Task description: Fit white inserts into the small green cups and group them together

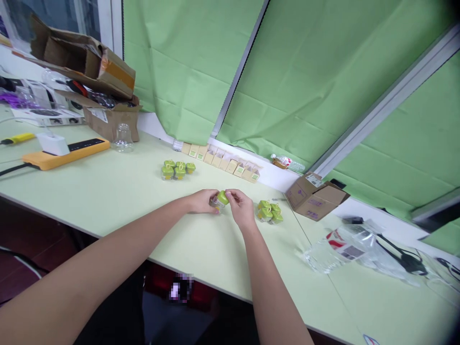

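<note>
table (pixel 118 191): pale green, wide, everything sits on it.
curtain (pixel 305 67): green, hanging behind the table.
cardboard box (pixel 316 196): small, open, off to the right.
row of cartons (pixel 221 160): lined along the back edge.
left cluster (pixel 178 170): green-capped pieces grouped, looks like a finished lot.
right cluster (pixel 269 212): more of them, just beside the right hand.
left hand (pixel 203 201): grip closed on the green-capped piece (pixel 221 199).
right hand (pixel 242 208): fingertips pinching the same piece, held just above mid-table, one in hand.
</note>
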`<action>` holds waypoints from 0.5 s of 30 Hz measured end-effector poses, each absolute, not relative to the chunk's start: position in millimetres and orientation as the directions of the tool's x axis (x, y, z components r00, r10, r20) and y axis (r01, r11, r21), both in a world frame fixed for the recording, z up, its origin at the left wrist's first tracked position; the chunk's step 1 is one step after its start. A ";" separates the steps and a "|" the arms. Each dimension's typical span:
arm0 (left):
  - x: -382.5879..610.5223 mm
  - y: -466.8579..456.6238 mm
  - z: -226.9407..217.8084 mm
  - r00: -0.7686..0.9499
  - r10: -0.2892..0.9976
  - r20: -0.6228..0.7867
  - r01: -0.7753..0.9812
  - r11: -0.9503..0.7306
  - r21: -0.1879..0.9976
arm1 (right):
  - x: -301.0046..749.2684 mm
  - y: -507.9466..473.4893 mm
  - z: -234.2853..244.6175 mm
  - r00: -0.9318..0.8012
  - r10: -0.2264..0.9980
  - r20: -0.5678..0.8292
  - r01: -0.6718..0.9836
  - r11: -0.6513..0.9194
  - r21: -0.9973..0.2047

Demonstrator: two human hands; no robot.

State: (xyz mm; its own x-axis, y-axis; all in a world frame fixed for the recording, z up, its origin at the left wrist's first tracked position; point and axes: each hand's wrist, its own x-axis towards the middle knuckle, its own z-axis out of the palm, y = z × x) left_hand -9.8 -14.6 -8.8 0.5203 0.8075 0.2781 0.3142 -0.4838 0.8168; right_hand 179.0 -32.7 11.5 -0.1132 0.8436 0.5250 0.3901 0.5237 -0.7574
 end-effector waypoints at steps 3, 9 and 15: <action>-8.3 -15.9 -9.6 0.529 0.794 0.298 0.283 -0.496 0.821 | 178.8 -35.2 12.1 -0.177 0.836 0.519 0.444 0.539 -0.716; -6.9 -15.7 -14.0 0.542 0.778 0.318 0.270 -0.519 0.811 | 175.6 -33.3 6.0 -0.238 0.879 0.413 0.486 0.476 -0.733; -2.0 -38.4 42.3 0.276 0.801 0.532 0.253 -0.594 0.764 | 180.5 -31.7 7.7 -0.182 0.903 0.390 0.486 0.427 -0.762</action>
State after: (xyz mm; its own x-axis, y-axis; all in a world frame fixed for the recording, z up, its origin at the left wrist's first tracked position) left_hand -2.0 -38.4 42.3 0.2759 0.8008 0.5316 0.2532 -0.5940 0.7635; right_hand 180.5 -31.7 7.7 -0.1818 0.9027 0.3900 0.4864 0.4272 -0.7622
